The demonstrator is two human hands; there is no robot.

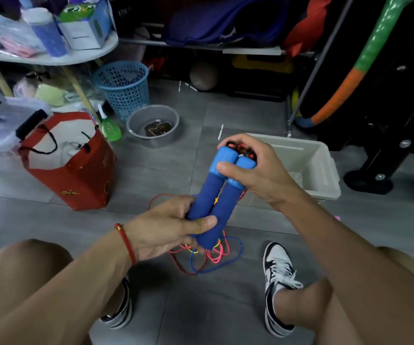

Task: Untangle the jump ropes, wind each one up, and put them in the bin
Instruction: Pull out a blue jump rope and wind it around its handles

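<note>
Two blue foam jump-rope handles with light-blue caps are held side by side above the floor. My left hand grips their lower ends, thumb across the front. My right hand grips the capped top ends, where red and dark rope parts show under the fingers. Below the handles, a tangle of ropes in red, blue, pink and yellow-green lies on the grey floor between my feet. A pale plastic bin stands on the floor just right of my right hand, partly hidden by it.
A red paper bag stands at left, a grey bowl and a blue mesh basket behind it. A white table with clutter is at far left, a rack and foam hoop at right. My shoes flank the tangle.
</note>
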